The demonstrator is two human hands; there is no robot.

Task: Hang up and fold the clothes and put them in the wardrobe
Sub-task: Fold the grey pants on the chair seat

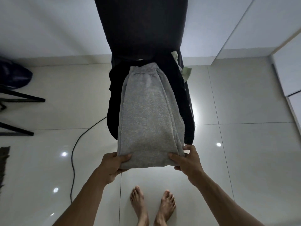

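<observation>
Folded grey sweatpants [149, 115] lie lengthwise on a dark chair [138, 30], their elastic waistband at the far end. My left hand [114, 165] grips the near left corner of the fold, thumb on top. My right hand [187, 160] grips the near right corner the same way. Under the sweatpants lies a black garment [175, 70], and a pale green cloth [185, 72] sticks out at the chair's right side.
A black cable [76, 144] snakes across the glossy tiled floor on the left. Black furniture legs [21, 97] and a dark bag [14, 75] sit at far left. White wardrobe panels [276, 38] stand at right. My bare feet [153, 206] are below.
</observation>
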